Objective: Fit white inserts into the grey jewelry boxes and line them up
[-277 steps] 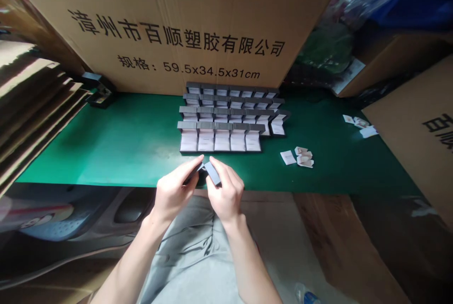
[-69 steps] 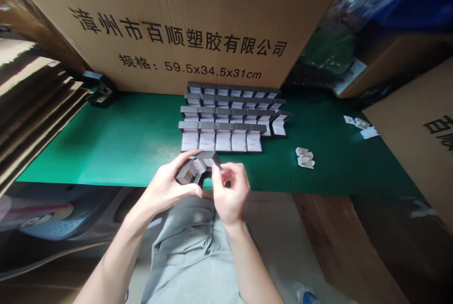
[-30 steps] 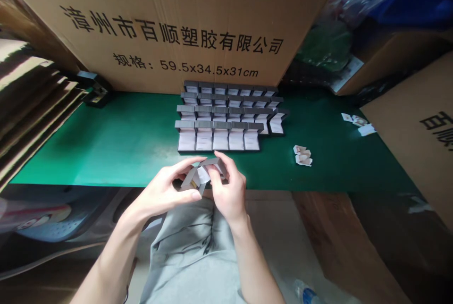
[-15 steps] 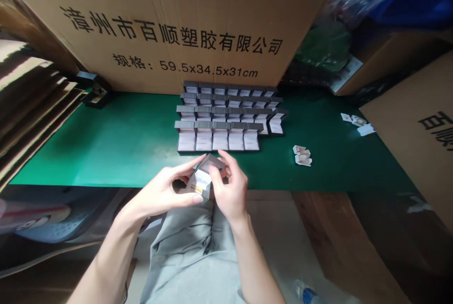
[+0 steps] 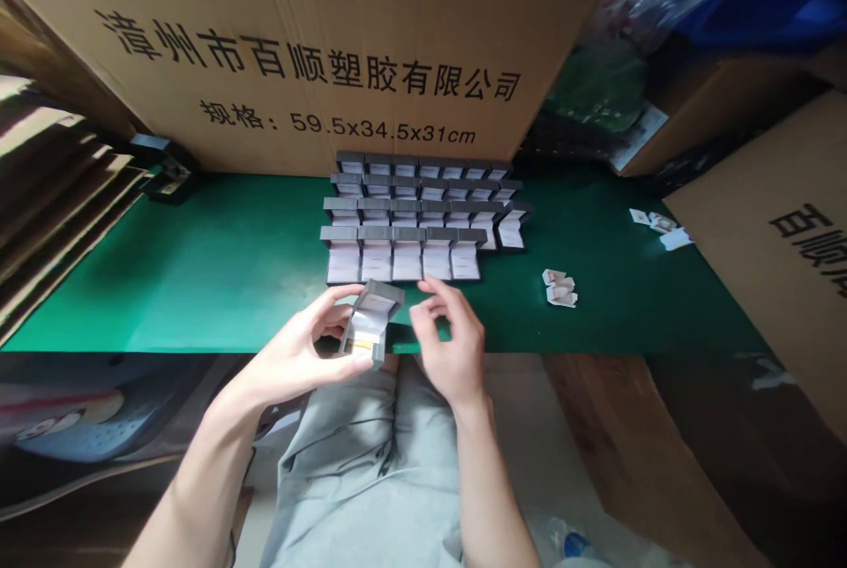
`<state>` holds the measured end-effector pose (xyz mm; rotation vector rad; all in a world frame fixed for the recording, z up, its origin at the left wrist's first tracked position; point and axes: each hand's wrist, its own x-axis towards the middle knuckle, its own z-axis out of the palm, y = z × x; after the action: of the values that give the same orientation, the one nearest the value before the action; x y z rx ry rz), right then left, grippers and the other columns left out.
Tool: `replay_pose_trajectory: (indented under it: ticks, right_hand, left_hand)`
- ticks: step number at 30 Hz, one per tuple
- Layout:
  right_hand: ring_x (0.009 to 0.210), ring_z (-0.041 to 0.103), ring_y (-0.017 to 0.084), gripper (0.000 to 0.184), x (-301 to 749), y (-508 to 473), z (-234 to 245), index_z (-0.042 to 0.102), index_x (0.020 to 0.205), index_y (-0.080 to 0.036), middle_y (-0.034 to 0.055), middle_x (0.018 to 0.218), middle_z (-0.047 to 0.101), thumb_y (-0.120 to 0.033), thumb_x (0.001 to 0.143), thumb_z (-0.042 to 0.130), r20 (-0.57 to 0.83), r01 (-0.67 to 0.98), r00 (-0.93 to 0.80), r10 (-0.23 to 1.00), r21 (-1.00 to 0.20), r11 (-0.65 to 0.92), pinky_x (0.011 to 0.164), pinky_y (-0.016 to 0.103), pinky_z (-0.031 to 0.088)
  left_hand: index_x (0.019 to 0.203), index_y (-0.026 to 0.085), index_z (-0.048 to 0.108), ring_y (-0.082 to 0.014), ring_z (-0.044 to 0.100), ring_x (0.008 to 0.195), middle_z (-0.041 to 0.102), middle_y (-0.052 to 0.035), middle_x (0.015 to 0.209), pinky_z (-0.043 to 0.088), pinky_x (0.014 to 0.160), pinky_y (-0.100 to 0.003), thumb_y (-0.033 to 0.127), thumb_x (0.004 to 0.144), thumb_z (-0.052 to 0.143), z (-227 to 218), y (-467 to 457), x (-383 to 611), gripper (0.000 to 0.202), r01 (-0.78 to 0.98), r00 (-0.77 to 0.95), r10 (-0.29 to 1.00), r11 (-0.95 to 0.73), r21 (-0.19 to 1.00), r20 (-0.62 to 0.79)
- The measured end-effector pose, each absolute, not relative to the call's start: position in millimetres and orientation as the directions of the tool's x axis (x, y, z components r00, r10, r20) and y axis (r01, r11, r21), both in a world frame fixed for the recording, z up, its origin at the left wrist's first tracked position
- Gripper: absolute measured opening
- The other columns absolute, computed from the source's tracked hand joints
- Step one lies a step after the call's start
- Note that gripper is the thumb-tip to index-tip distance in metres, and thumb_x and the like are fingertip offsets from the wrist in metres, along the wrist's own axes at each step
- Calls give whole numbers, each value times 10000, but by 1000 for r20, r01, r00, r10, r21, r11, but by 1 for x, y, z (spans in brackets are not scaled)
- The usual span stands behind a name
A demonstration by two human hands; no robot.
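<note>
My left hand (image 5: 311, 343) is closed around a small grey hinged jewellery box (image 5: 377, 296), thumb along its lower edge and fingers behind it. The lid stands raised; a white lining and a yellow strip show inside. To the right of the box, apart from it, is my right hand (image 5: 453, 343), its fingers bent and parted with nothing visible in them. Beyond both hands, several similar grey boxes (image 5: 374, 235) stand in rows with raised lids and white insides facing me.
A green table (image 5: 225, 259) runs across in front of me. Behind the rows stands a large printed cardboard carton (image 5: 371, 12). White folded pieces (image 5: 561, 288) lie to the right, near another carton (image 5: 760, 233). A dark object (image 5: 165, 167) sits at the back left beside stacked cardboard (image 5: 59, 189).
My right hand has let go of the small box and moved right. The box stays in my left hand, now turned more upright. The view has shifted slightly.
</note>
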<state>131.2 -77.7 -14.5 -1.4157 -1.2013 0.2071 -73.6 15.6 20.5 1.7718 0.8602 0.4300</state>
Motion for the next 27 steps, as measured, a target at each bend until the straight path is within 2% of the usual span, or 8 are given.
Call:
replay_pose_trajectory:
  ticks: [2,4,7,9,12,15,20,27]
  right_hand:
    - [912,729,195,191,151,-81,-16,771,1093,-183,105,1025,810,-283,1031,620,594,670,539,597,-732,124,774,310,611]
    - [897,732,216,206,174,-87,-18,779,947,-180,104,954,815,-275,1031,617,678,762,605,418,-646,-55,837,360,594]
    - [1020,732,266,168,204,-98,-25,783,967,-197,109,1043,811,-263,992,630,725,752,651,224,-576,-321,998,452,543]
    - [1166,689,321,192,219,-105,-31,785,1052,-208,133,1175,780,-290,934,658,722,712,669,178,-554,-431,1061,503,511]
    - [1316,607,397,357,231,-110,-43,769,1181,-229,158,1385,708,-375,871,669,648,643,728,222,-535,-548,1056,569,491]
    - [1339,602,407,419,234,-110,-50,743,1251,-237,149,1428,705,-390,872,651,569,625,764,304,-534,-569,1070,603,462]
    - [1222,647,364,329,233,-109,-47,751,1170,-218,148,1229,778,-343,883,650,521,619,781,344,-573,-537,1015,522,483]
    - [1039,693,303,264,233,-109,-43,758,1095,-199,109,1001,818,-244,888,601,570,667,744,349,-604,-436,946,421,498]
  left_hand:
    - [1488,208,504,-258,760,1002,789,-92,1121,624,936,-365,476,802,830,20,16,-74,805,340,672,732,-171,925,-112]
    - [1501,215,494,-242,763,1005,792,-69,1123,625,936,-353,465,823,804,17,16,-75,787,332,674,734,-199,922,-84]
    - [1513,243,485,-234,772,1021,794,-14,1106,623,924,-344,464,817,776,9,19,-77,786,310,689,724,-262,914,-27]
    - [1525,268,473,-229,776,1039,793,13,1112,617,921,-333,455,823,759,5,20,-79,781,299,701,714,-292,908,-1]
    - [1536,284,475,-226,780,1053,797,25,1126,615,908,-304,446,833,748,1,22,-81,771,301,700,714,-320,898,20]
    - [1540,269,488,-227,777,1076,800,30,1129,609,904,-275,444,833,749,0,22,-81,774,308,693,720,-331,892,28]
    - [1544,256,489,-230,776,1058,799,31,1117,612,905,-279,458,825,780,1,22,-81,802,299,696,718,-320,899,24]
    - [1525,265,516,-229,779,1063,796,23,1163,609,923,-284,491,821,796,1,22,-81,791,289,688,724,-320,902,37]
